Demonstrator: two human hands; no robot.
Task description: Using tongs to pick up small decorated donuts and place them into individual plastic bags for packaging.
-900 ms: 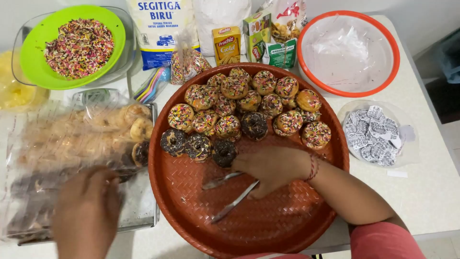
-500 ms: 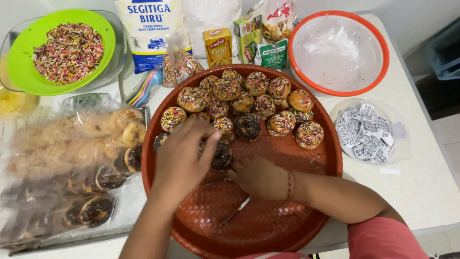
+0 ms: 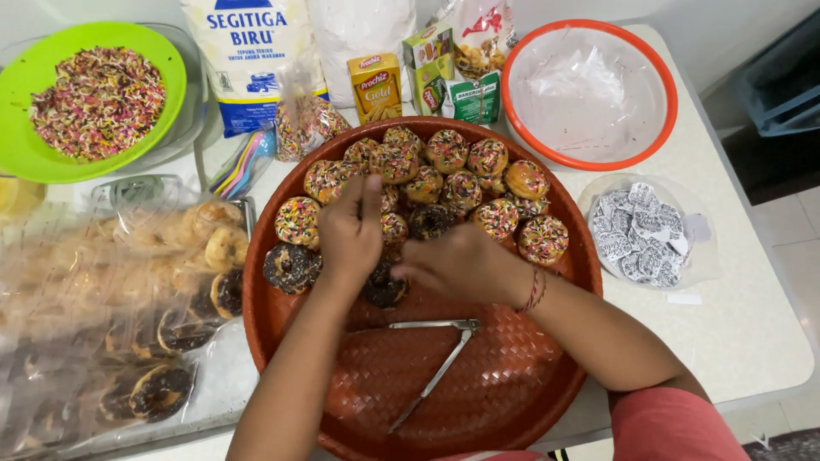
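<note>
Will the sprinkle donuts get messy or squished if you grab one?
Probably a bit messy: the sprinkle donuts wear loose-looking sprinkles on dark glaze, likely sticky. They look small and puffy, so likely light and squashable. The left hand and right hand both reach among them.

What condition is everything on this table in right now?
Round red tray: front half bare.
Doughnuts: sprinkled, clustered at tray's back.
Tongs: lying on tray, unheld.
Green bowl: holds sprinkles.
Orange-rimmed bowl: plastic-lined.
Left hand: over doughnuts.
Right hand: beside it.
</note>
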